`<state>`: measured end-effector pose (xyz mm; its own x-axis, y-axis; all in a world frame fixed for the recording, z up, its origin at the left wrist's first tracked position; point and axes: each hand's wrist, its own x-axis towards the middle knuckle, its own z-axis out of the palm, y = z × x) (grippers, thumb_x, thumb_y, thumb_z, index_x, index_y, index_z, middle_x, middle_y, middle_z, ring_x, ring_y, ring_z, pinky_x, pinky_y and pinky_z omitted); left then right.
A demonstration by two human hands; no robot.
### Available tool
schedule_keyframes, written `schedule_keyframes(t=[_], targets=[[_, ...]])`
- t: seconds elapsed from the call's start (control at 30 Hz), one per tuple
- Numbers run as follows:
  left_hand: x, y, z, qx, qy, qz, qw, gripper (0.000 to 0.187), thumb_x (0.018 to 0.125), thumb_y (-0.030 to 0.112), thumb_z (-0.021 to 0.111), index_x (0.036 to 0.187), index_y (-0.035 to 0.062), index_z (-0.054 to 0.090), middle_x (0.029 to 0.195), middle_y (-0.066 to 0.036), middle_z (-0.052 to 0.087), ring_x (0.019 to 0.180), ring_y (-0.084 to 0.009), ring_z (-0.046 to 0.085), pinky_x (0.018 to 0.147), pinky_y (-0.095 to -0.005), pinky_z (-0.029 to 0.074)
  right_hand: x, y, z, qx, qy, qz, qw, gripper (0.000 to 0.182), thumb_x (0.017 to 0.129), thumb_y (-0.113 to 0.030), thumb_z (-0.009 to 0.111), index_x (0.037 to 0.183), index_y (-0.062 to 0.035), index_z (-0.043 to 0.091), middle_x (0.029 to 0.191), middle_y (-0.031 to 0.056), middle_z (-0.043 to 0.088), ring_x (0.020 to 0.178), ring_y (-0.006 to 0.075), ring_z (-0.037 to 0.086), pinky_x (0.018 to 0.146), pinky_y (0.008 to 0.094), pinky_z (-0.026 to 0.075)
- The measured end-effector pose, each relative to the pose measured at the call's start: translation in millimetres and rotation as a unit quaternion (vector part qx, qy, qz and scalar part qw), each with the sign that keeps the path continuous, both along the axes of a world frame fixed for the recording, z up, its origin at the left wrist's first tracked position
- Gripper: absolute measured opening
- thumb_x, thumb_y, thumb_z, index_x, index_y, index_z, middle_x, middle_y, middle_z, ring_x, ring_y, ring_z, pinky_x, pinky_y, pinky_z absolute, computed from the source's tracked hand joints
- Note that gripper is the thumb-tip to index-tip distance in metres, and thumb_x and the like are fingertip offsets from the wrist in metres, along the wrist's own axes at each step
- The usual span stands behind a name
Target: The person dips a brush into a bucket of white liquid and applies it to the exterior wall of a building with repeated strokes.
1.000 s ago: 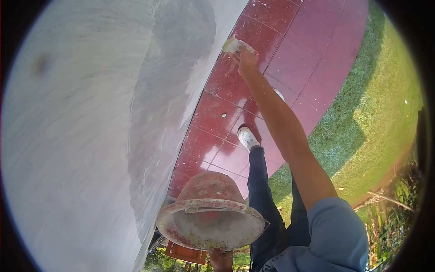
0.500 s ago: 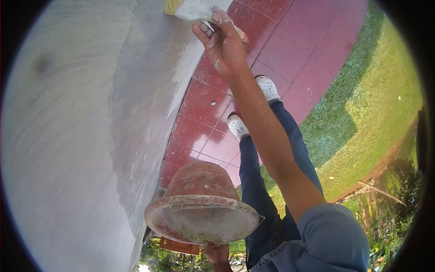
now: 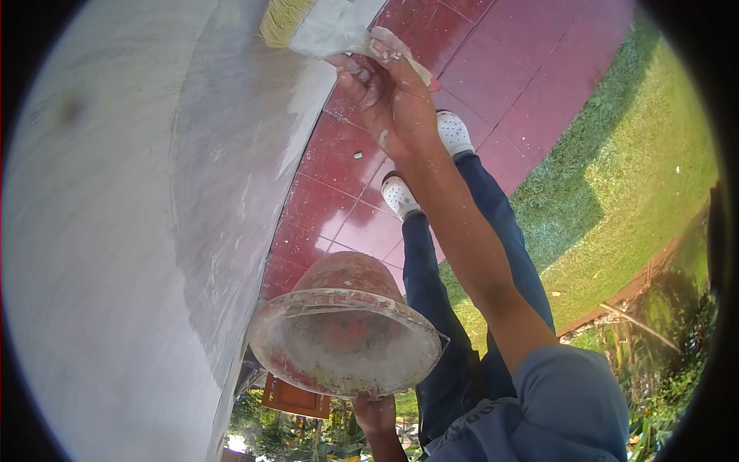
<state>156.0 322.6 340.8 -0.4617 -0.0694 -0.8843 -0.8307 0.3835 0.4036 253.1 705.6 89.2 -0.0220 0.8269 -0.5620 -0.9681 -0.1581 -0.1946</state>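
Beside the smooth pale-grey wall point(image 3: 92, 231), a white-smeared brush with straw-coloured bristles point(image 3: 327, 29) is held by the right hand point(image 3: 396, 100), its handle clamped between thumb and fingers. Whether the wall is touched by the bristles cannot be told. Nearer the body, a round red bucket caked with greyish residue point(image 3: 350, 354) is gripped at the rim by the left hand point(image 3: 375, 414), whose fingers are partly hidden. White perforated clogs point(image 3: 399, 195) are planted on glossy red floor tiles point(image 3: 335, 154).

Glossy, white-specked red tile flr point(image 3: 493, 92) is carrying 2 white perforated clogs point(image 3: 454, 133), worn; sm. pale chip point(image 3: 358, 155) is lying nr clogs.
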Motion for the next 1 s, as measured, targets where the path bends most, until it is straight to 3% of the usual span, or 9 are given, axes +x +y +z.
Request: schedule_keyframes(t=[0.1,0.17,0.27,0.37,0.5,0.7,0.8,0.9,1.0], targets=[[-7.2,-0.5,-19.8,0.022,0.008,-0.022,0.999,0.073,0.072,-0.005,0.051,0.142,0.0057,0.035,0.134,-0.014,0.045,0.124,-0.0292,0.045,0.107,-0.0484,0.036,31.7,-22.3,28.3,0.119,0.033,0.002,0.992,0.024,0.096,-0.014,0.055,0.116,-0.0002,0.055,0.105,0.0167,0.062,0.097,0.0284,0.067,0.076,0.0343,0.062],[-23.3,-16.8,-36.5,-0.024,-0.011,-0.203,0.979,0.073,0.068,0.0,0.056,0.139,0.0059,0.04,0.134,-0.015,0.047,0.124,-0.0316,0.045,0.106,-0.0482,0.038,49.6,-45.5,38.4,0.109,-0.028,0.039,0.993,0.023,0.096,-0.012,0.054,0.114,0.0013,0.055,0.104,0.0169,0.063,0.097,0.0293,0.067,0.08,0.038,0.061],[-24.9,5.6,-63.3,0.006,-0.003,-0.129,0.992,0.067,0.071,-0.004,0.056,0.136,0.0036,0.042,0.131,-0.018,0.046,0.122,-0.0343,0.047,0.105,-0.0495,0.039,81.0,-99.2,66.8,0.1,-0.206,0.151,0.962,0.022,0.092,-0.009,0.057,0.11,0.0043,0.057,0.096,0.0182,0.067,0.089,0.0296,0.069,0.079,0.0416,0.061],[-44.8,-7.8,-110.7,0.04,0.033,-0.478,0.877,0.065,0.08,-0.005,0.053,0.141,0.0014,0.032,0.134,-0.016,0.043,0.122,-0.0273,0.047,0.101,-0.0393,0.044,114.1,-170.0,100.5,0.064,-0.357,0.232,0.902,0.02,0.088,-0.005,0.062,0.104,0.0061,0.06,0.093,0.0179,0.067,0.081,0.0261,0.07,0.073,0.0388,0.062],[-32.8,27.5,-113.1,0.086,-0.077,-0.269,0.956,0.071,0.078,-0.006,0.052,0.144,0.0004,0.029,0.135,-0.015,0.043,0.123,-0.025,0.046,0.101,-0.0356,0.043,116.1,-247.5,140.7,-0.019,-0.476,0.346,0.809,0.02,0.087,-0.007,0.065,0.101,0.0072,0.064,0.09,0.0126,0.069,0.078,0.0192,0.068,0.072,0.0318,0.059],[-10.7,6.3,-134.0,0.156,-0.027,-0.405,0.901,0.08,0.074,-0.01,0.05,0.148,-0.0021,0.022,0.14,-0.018,0.04,0.129,-0.0266,0.043,0.109,-0.0349,0.032,87.9,-326.5,92.2,-0.034,-0.584,0.388,0.712,0.02,0.084,-0.006,0.069,0.101,0.0046,0.067,0.085,0.0094,0.07,0.077,0.012,0.066,0.068,0.026,0.054],[5.6,-0.2,-133.4,0.162,-0.029,-0.418,0.893,0.081,0.074,-0.01,0.05,0.149,-0.0025,0.021,0.141,-0.019,0.04,0.13,-0.0271,0.042,0.11,-0.0355,0.031,77.2,-343.1,79.1,-0.056,-0.553,0.354,0.752,0.019,0.083,-0.006,0.069,0.101,0.0027,0.068,0.086,0.0078,0.07,0.078,0.011,0.065,0.069,0.0262,0.052],[21.2,-13.4,-132.1,0.155,-0.023,-0.432,0.888,0.082,0.074,-0.01,0.05,0.149,-0.0023,0.02,0.141,-0.019,0.039,0.13,-0.0277,0.042,0.109,-0.0357,0.032,75.6,-353.2,74.4,-0.026,-0.609,0.324,0.724,0.022,0.082,-0.007,0.069,0.103,0.0013,0.069,0.087,0.0084,0.07,0.08,0.0109,0.065,0.071,0.0282,0.052],[51.9,-27.6,-131.1,0.144,-0.001,-0.455,0.879,0.082,0.074,-0.01,0.05,0.149,-0.0027,0.019,0.141,-0.021,0.04,0.13,-0.0284,0.043,0.109,-0.0365,0.032,93.6,-357.7,66.3,0.012,-0.665,0.319,0.675,0.022,0.079,-0.006,0.07,0.101,-0.0006,0.069,0.091,0.0126,0.07,0.081,0.0209,0.068,0.074,0.0326,0.052]])
